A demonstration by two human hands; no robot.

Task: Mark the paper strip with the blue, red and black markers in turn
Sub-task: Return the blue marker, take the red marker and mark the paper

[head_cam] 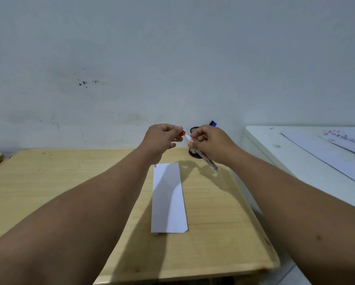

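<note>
Red marker (205, 158) slants through the right hand (210, 145), its long axis running from a pale tip end near the left hand down and rightward to a butt that sticks out below the right palm, over the wooden desk (69, 182). The right hand is closed around the barrel, whose print is too blurred to read. The left hand (162, 138) pinches the red cap (182, 133) between thumb and fingertips, just beside the marker's tip (whether they touch is unclear). Below both hands lies the paper strip (169, 200), long axis running away from the person, with small blue and red marks (155, 166) at its far left corner. Behind the right hand a black mesh holder (193, 130) is mostly hidden, a blue marker (213, 123) poking out above the knuckles. Right of that hand, loose sheets (336, 149) lie on a white surface (275, 145), their writing illegible.
</note>
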